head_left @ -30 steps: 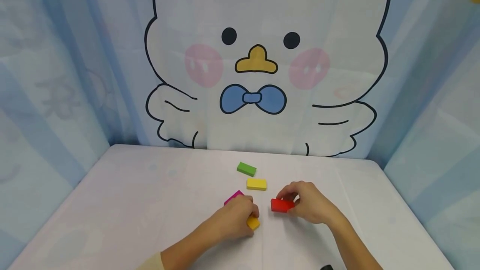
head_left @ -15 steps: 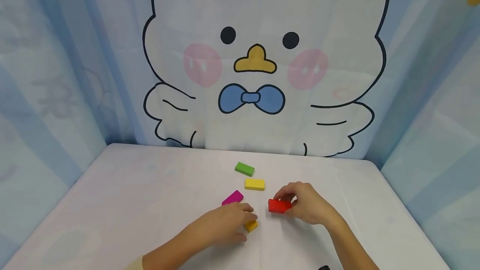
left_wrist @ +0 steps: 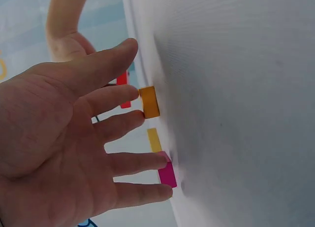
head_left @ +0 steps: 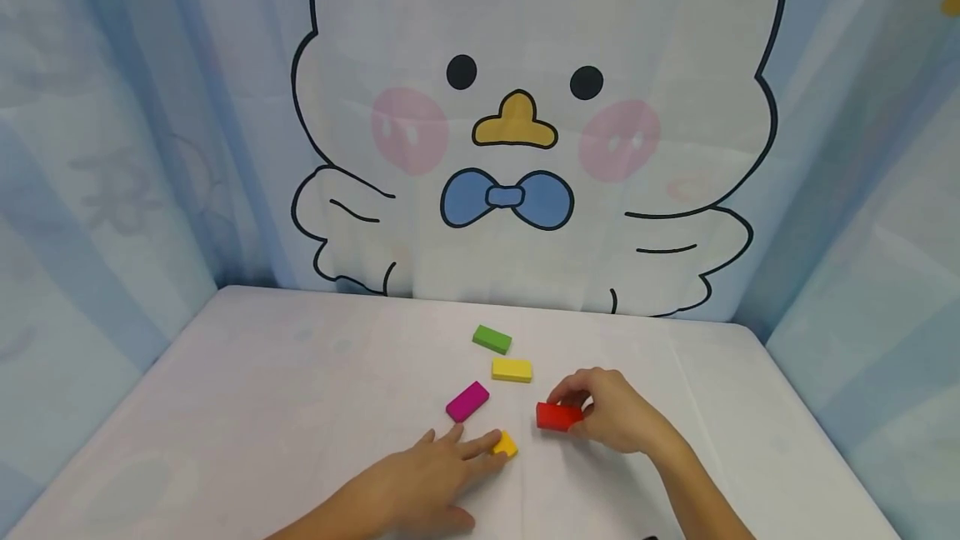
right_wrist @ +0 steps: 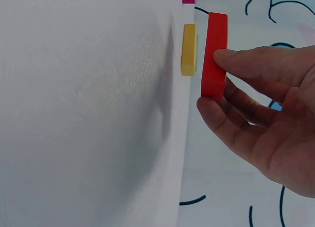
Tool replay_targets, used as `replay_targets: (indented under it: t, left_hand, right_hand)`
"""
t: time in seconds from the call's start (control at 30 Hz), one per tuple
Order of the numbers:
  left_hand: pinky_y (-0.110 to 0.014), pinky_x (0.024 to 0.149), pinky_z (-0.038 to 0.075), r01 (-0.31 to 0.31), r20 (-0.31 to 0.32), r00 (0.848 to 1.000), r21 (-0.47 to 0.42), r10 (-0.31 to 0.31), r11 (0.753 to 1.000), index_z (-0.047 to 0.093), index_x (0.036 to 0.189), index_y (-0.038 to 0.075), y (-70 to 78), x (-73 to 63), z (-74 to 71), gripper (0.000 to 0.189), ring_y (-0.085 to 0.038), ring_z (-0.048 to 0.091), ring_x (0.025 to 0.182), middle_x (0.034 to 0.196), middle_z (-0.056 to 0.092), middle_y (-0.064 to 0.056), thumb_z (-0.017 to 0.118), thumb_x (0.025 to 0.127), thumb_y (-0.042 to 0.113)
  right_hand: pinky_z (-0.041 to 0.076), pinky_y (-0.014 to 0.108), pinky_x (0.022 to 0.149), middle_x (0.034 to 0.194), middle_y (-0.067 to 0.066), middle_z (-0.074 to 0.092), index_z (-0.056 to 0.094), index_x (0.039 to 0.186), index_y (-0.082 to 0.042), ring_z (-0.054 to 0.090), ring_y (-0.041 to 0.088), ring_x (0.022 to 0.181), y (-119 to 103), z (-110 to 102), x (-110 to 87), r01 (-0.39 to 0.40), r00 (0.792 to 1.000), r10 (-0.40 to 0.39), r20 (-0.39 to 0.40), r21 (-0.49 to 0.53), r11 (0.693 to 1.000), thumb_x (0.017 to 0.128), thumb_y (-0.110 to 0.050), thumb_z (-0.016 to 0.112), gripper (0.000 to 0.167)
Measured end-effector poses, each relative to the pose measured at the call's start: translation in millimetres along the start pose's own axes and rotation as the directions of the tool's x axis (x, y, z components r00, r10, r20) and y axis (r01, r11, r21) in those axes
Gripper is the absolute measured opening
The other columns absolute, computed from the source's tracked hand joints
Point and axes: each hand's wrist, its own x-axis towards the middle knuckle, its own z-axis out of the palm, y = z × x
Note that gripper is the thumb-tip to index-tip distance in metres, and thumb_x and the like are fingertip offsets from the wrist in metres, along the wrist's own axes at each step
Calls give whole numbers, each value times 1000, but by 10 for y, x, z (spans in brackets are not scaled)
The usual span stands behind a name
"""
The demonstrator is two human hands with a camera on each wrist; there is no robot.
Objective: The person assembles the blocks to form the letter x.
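Note:
My right hand (head_left: 617, 415) pinches a red block (head_left: 557, 417) between thumb and fingers. In the right wrist view the red block (right_wrist: 215, 54) appears lifted off the tabletop, with a shadow beside it. To its left, my left hand (head_left: 423, 482) spreads its fingers low over the table. Two of its fingertips are right at an orange block (head_left: 507, 444), seen in the left wrist view as an orange block (left_wrist: 150, 102) just past them. A magenta block (head_left: 468, 402) lies beyond the left fingertips.
Farther back on the white table (head_left: 300, 373) lie a yellow block (head_left: 512, 370) and a green block (head_left: 492, 339). A curtain (head_left: 517, 265) with a cartoon bird hangs behind the table. A small dark object shows at the bottom edge of the head view.
My left hand has let go of the orange block, drawn back toward the lower left and spread its fingers, uncovering the magenta block. The right hand still holds the red block, almost in place.

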Motion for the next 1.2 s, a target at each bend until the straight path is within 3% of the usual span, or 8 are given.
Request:
replay_targets:
  t: [0.53, 1.2]
  left_hand:
    - [-76, 108, 39, 31, 48, 998, -13, -30, 999, 40, 156, 49, -26, -8, 60, 85, -42, 37, 152, 169, 26, 22, 83, 83, 50]
    - [-75, 106, 42, 32, 85, 996, 32, -34, 999, 38, 157, 50, -43, 52, 99, 85, -41, 37, 152, 171, 23, 21, 81, 84, 53]
  right_hand:
    - [57, 30, 80, 96, -4, 68, 78, 105, -18, 60, 16, 92, -2, 18, -7, -8, 1000, 8, -2, -13, 1000, 78, 6, 83, 36]
    - [55, 31, 79, 93, -5, 66, 77, 103, -18, 59, 16, 90, -7, 42, -53, -1, 1000, 1, 30, -10, 1000, 77, 4, 84, 35]
